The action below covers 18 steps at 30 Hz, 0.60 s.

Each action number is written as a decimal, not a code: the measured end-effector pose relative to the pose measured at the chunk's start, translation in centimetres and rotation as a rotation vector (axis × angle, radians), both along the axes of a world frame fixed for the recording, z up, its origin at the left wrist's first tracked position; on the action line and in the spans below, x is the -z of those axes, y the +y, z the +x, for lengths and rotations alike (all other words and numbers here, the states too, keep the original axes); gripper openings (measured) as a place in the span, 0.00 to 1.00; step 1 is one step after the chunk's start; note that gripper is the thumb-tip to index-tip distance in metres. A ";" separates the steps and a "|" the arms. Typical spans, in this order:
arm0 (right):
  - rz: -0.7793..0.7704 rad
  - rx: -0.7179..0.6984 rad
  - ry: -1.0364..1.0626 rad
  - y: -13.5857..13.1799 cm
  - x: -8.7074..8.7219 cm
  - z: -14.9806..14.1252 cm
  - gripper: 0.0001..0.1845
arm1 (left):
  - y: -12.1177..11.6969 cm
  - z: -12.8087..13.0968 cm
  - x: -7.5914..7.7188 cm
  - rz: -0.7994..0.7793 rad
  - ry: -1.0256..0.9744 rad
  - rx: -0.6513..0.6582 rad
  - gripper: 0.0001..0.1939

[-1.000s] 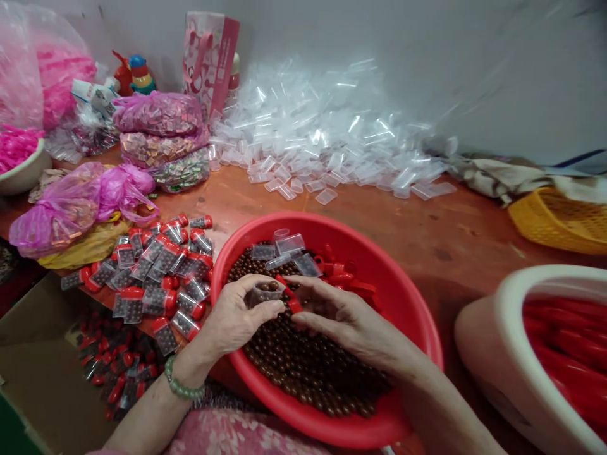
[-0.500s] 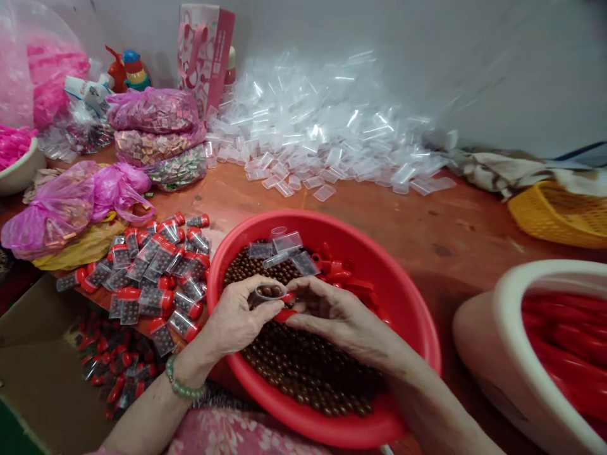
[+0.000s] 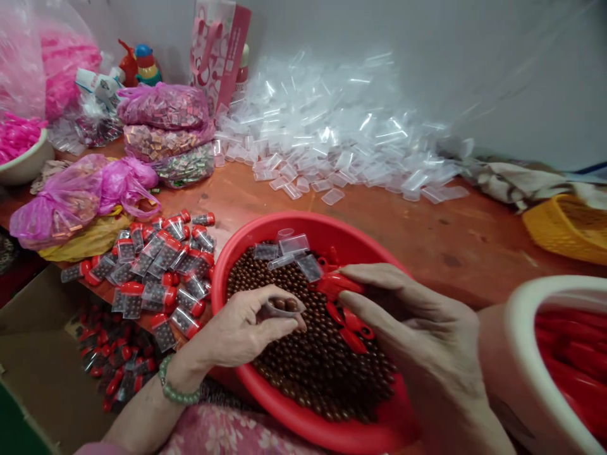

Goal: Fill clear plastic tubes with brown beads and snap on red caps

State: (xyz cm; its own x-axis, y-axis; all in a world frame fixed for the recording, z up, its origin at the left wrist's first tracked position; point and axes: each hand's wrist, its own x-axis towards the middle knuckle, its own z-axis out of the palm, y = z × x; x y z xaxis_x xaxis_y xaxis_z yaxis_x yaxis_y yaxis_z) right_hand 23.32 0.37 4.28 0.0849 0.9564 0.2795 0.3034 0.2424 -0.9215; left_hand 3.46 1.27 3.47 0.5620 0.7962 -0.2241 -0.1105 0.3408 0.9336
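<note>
- Basin (image 3: 308,220): brown balls (image 3: 322,373), with clear cases (image 3: 294,244) and red pieces (image 3: 355,342) on top.
- Over the basin: left hand (image 3: 256,325) clamped around a filled case (image 3: 286,312) (balls show at its mouth); right hand (image 3: 417,322) at the red pieces, I cannot tell whether gripping one.
- Left of the basin: capped cases (image 3: 164,253) on the desk (image 3: 427,234), more in a carton (image 3: 38,316).
- Right of it: tub (image 3: 516,328), red contents.
- Behind it: clear heap (image 3: 327,136), grey wall (image 3: 474,63).
</note>
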 end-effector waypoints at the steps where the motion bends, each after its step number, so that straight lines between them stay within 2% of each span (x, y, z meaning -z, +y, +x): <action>1: 0.065 -0.055 -0.014 0.0 -0.5 -0.2 0.09 | -0.1 0.2 0.1 -0.014 0.009 0.024 0.08; 4: 0.159 -0.195 -0.094 0.0 -1.3 -0.9 0.13 | -0.1 0.7 0.5 -0.060 -0.010 0.034 0.09; 8: 0.178 -0.271 -0.198 -0.1 -1.2 -0.8 0.15 | -0.1 1.1 1.1 -0.069 -0.058 0.043 0.10; 13: 0.182 -0.288 -0.345 -0.4 -0.8 0.9 0.16 | -0.1 1.0 1.7 -0.066 0.012 0.039 0.09; 18: 0.134 -0.277 -0.430 -0.9 -1.5 2.2 0.13 | 0.0 1.0 1.6 -0.102 -0.026 0.038 0.10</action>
